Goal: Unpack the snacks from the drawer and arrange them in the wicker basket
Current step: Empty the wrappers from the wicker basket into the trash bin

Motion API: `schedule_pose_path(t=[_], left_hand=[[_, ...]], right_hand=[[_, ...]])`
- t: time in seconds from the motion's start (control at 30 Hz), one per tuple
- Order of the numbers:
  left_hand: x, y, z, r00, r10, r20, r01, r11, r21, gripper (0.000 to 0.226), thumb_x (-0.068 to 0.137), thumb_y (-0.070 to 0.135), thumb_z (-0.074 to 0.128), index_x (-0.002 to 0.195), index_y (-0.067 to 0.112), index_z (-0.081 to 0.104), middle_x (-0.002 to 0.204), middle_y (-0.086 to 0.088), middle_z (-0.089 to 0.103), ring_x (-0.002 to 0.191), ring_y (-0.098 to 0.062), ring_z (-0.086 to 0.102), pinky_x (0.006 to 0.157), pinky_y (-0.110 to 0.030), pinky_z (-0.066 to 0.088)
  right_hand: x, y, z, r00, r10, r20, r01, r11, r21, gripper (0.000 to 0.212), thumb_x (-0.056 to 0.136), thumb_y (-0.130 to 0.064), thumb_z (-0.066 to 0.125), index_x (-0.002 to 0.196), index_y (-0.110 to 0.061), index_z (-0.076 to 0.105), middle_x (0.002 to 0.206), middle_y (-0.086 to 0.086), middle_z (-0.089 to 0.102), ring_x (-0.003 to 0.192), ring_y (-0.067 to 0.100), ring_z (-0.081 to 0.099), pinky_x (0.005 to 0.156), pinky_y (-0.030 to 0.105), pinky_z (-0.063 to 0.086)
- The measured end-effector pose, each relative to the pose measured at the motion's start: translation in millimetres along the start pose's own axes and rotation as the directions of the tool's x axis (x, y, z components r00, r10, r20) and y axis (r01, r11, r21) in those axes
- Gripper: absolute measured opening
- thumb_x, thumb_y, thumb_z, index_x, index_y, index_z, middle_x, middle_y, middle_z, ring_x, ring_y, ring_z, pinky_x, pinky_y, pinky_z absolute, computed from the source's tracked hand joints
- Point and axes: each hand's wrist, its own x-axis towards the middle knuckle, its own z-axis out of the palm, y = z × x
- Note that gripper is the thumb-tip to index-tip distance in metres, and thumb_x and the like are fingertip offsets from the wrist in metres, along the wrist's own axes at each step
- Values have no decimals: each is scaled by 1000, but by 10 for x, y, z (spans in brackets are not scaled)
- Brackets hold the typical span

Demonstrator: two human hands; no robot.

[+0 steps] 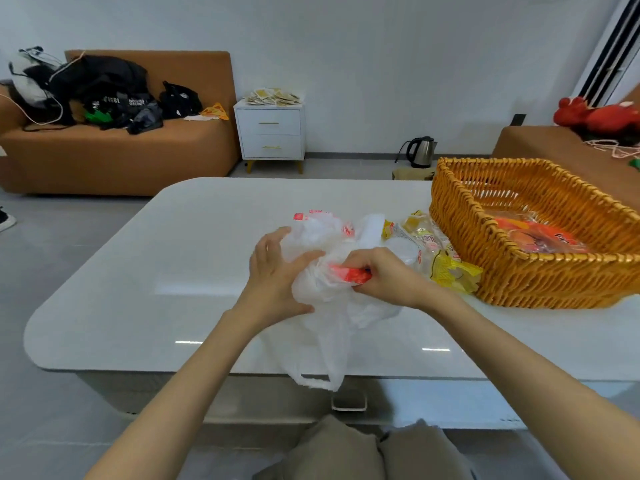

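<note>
Through the head camera I have the one plastic bag (329, 327) lying mid-table, its loose end trailing over the near edge of the table (173, 271); my left hand (277, 271) is curved over the bag's bulk, fingers spread and thumb pressed in, gripping the film; my right hand (381, 275) pinches a red packet (349, 275) at the bag's mouth, fingers closed tight on it. As I judge it, the step in hand is drawing that packet out; to do it well I would pin the bag down with the left so that it does not ride along, pull the packet straight out of the opening without snagging the film, then carry it right and lay it flat in the wicker basket (519, 271), which stands on the table's right side, near the bag. Counting: one basket; one orange packet (540, 237) lying inside it; one red packet in my fingers; a heap of snacks (422, 237) touching the basket's near wall, with at least two yellow wrappers and some clear ones, though I cannot count the overlapping pieces exactly; one drawer handle (349, 401) below the table edge.
</note>
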Motion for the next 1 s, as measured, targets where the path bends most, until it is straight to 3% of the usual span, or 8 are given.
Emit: schedule_pose_path(t=[0.1,0.2,0.3,0.4,0.57,0.7,0.83,1.0], left_hand=[[45,264,-220,982,184,-39,-186,980,-66,49,74,50,66,116,32,52,158,-5,6,145,-35,8,116,-54,17],[11,622,-387,989,146,15,-140,969,-205,42,84,28,67,123,21,51,155,5,29,139,-21,34,107,-39,37],[-38,1066,-521,997,25,-68,-50,912,-407,29,85,22,67,111,21,53,107,7,62,96,-22,59,75,-28,47],[-46,1577,-585,994,-61,-87,-9,768,-640,24,85,18,67,87,25,43,76,13,54,68,-9,52,55,-16,40],[-75,2365,-457,974,-32,225,224,307,-925,42,71,5,76,99,21,50,96,4,59,86,-11,59,67,-21,49],[-179,2954,-289,905,78,419,397,202,-895,42,77,7,76,110,23,55,107,2,62,94,-17,63,70,-28,56],[-308,3359,-91,774,335,538,565,20,-825,59,70,27,76,122,6,58,117,-13,62,107,-27,59,88,-37,49],[-470,3787,236,710,418,566,411,407,-816,32,91,40,62,118,24,55,119,-1,63,110,-17,61,97,-35,50]], right_hand=[[-268,-259,-298,998,-38,-42,38,999,-1,21,80,6,66,94,-7,75,89,1,70,82,12,64,74,21,50],[-623,-431,-548,980,-18,-200,17,1000,-5,25,80,4,67,94,-16,72,89,0,68,83,13,62,75,24,49],[-1006,-492,-735,929,-12,-369,-12,998,-62,20,80,2,67,98,-7,71,97,2,68,89,16,60,79,29,48],[-1386,-468,-866,903,17,-429,-110,975,-194,36,87,-4,62,123,-11,60,115,-1,57,105,9,46,90,22,37],[-2192,-430,-983,902,217,-374,-311,927,-210,80,83,-54,49,150,-22,19,152,-7,22,134,12,18,111,33,20],[-2791,-390,-1015,859,312,-405,-426,875,-230,120,68,-53,78,153,-20,1,158,-9,4,141,10,5,110,31,13],[-3269,-71,-1042,811,295,-505,-523,752,-402,69,81,-39,51,139,-4,38,131,12,45,115,33,42,90,31,31],[-3975,276,-901,672,452,-586,-689,672,-271,47,87,-13,51,133,-15,40,118,6,50,101,29,50,75,44,47]])
